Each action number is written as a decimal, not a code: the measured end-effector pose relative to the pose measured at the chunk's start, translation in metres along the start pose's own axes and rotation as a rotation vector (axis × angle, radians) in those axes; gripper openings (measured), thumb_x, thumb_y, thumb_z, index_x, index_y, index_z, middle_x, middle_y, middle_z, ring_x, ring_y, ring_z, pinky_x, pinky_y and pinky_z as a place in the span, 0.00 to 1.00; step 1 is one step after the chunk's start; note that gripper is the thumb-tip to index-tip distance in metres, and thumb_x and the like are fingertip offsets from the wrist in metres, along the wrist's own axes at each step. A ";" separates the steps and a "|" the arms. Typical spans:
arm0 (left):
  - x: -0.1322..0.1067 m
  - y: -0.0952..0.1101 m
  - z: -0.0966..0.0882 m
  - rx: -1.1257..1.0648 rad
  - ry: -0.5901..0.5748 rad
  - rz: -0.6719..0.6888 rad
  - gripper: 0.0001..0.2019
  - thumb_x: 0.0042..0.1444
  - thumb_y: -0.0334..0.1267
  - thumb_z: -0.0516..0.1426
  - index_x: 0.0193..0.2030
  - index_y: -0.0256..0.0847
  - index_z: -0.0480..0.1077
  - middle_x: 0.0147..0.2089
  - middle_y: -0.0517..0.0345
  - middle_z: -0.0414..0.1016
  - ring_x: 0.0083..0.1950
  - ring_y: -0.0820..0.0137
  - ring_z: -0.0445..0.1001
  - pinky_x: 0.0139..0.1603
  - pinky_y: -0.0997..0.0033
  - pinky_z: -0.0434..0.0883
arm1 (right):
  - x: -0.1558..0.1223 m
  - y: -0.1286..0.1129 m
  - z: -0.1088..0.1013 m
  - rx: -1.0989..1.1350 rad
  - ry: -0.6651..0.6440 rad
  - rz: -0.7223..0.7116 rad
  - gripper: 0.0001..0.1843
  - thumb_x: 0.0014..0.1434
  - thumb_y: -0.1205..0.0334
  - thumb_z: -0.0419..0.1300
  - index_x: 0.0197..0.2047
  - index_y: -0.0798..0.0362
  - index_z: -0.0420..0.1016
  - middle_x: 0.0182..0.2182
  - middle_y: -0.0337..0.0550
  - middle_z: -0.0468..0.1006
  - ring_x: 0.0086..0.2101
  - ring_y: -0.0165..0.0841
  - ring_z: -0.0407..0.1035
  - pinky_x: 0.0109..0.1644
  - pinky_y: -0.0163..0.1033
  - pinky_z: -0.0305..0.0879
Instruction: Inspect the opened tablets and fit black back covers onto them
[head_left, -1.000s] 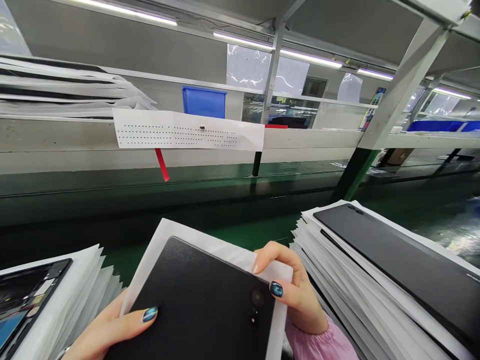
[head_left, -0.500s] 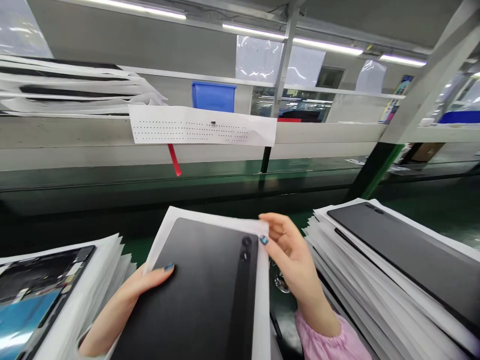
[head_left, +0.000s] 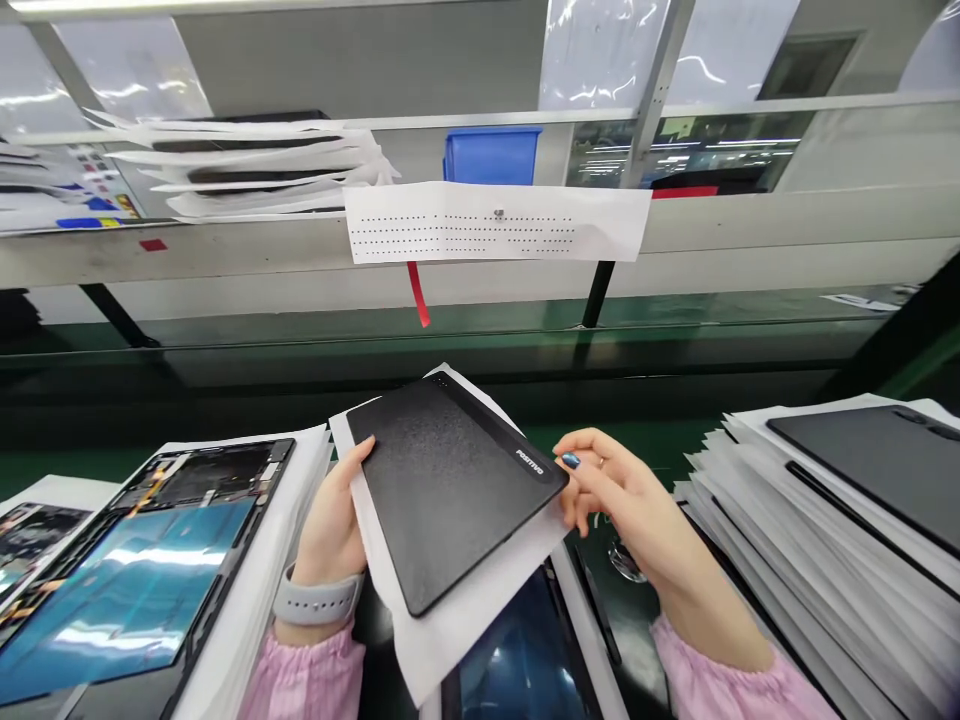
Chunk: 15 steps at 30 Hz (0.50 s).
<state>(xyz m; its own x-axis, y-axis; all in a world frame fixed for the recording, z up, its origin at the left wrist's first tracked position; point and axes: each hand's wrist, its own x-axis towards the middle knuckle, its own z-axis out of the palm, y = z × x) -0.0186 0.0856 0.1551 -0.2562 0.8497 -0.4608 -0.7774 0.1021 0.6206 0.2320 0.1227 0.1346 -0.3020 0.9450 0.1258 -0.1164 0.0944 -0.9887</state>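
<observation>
A dark tablet back cover marked POSITIVO is held tilted in mid-air, with a white protective sheet behind it. My left hand grips the left edge, thumb on the cover's face and fingers hidden beneath. At the right corner, my right hand has its thumb and curled fingers closed on the cover's edge. Beneath the sheet lies a tablet part with a dark blue glossy surface, partly covered. An opened tablet with blue film rests on white sheets to the left.
A stack of covers layered with white sheets stands at the right. Another open tablet lies at far left. Above are a shelf edge, a hanging paper strip, stacked sheets and a blue bin.
The cover and sheet have turned and moved farther from me; lettering now shows instead of the camera holes. My right hand has stayed by the cover's right side. The view has swung left.
</observation>
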 end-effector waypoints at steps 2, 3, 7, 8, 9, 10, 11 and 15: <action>0.001 -0.002 -0.002 -0.012 -0.034 0.029 0.21 0.66 0.33 0.48 0.63 0.29 0.67 0.42 0.43 0.84 0.44 0.53 0.83 0.52 0.51 0.77 | 0.005 0.006 0.006 0.196 -0.047 0.078 0.17 0.56 0.47 0.67 0.40 0.52 0.74 0.25 0.39 0.78 0.25 0.33 0.74 0.25 0.33 0.70; 0.002 -0.003 -0.003 -0.021 -0.048 0.045 0.21 0.67 0.33 0.48 0.63 0.28 0.66 0.42 0.43 0.84 0.45 0.53 0.83 0.54 0.51 0.77 | 0.006 0.009 0.011 0.288 -0.043 0.112 0.18 0.54 0.49 0.68 0.42 0.51 0.74 0.28 0.40 0.80 0.28 0.33 0.76 0.28 0.34 0.73; 0.004 -0.007 -0.005 -0.053 -0.075 0.091 0.21 0.68 0.33 0.48 0.64 0.26 0.65 0.45 0.43 0.84 0.50 0.56 0.81 0.60 0.55 0.72 | 0.006 0.023 0.038 0.523 0.041 0.167 0.18 0.51 0.56 0.70 0.45 0.50 0.75 0.39 0.43 0.83 0.37 0.37 0.78 0.41 0.42 0.77; 0.004 -0.008 -0.005 -0.056 -0.083 0.095 0.21 0.68 0.34 0.48 0.64 0.27 0.65 0.46 0.43 0.84 0.51 0.56 0.80 0.61 0.56 0.71 | 0.005 0.026 0.045 0.547 0.038 0.170 0.18 0.51 0.57 0.70 0.45 0.50 0.76 0.42 0.45 0.83 0.40 0.40 0.78 0.42 0.44 0.77; 0.004 -0.008 -0.005 -0.059 -0.095 0.096 0.22 0.68 0.34 0.48 0.65 0.27 0.64 0.47 0.44 0.83 0.53 0.56 0.80 0.62 0.56 0.70 | 0.004 0.029 0.049 0.562 0.025 0.170 0.18 0.51 0.58 0.70 0.45 0.50 0.77 0.43 0.46 0.82 0.42 0.42 0.77 0.43 0.46 0.77; 0.003 -0.008 -0.005 -0.065 -0.112 0.096 0.22 0.69 0.35 0.47 0.66 0.28 0.63 0.48 0.44 0.83 0.54 0.56 0.79 0.63 0.56 0.69 | 0.003 0.031 0.053 0.568 0.006 0.172 0.18 0.51 0.59 0.69 0.46 0.50 0.77 0.45 0.47 0.82 0.44 0.44 0.77 0.45 0.47 0.76; 0.003 -0.008 -0.004 -0.072 -0.132 0.093 0.22 0.69 0.36 0.47 0.66 0.29 0.62 0.49 0.44 0.83 0.55 0.56 0.78 0.64 0.56 0.68 | 0.003 0.032 0.054 0.568 -0.007 0.170 0.18 0.51 0.60 0.69 0.47 0.50 0.77 0.46 0.47 0.82 0.45 0.44 0.77 0.45 0.48 0.76; 0.001 -0.005 -0.004 -0.089 -0.196 -0.005 0.23 0.70 0.40 0.46 0.67 0.33 0.62 0.52 0.45 0.81 0.59 0.55 0.75 0.66 0.55 0.65 | 0.005 0.027 0.046 0.530 0.041 0.119 0.21 0.51 0.61 0.67 0.50 0.48 0.78 0.47 0.47 0.82 0.46 0.45 0.76 0.45 0.47 0.76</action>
<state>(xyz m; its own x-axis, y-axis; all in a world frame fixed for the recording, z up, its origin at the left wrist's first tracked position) -0.0169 0.0841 0.1487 -0.1425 0.9345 -0.3261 -0.8281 0.0679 0.5565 0.1836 0.1153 0.1126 -0.3065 0.9519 0.0020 -0.5480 -0.1747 -0.8180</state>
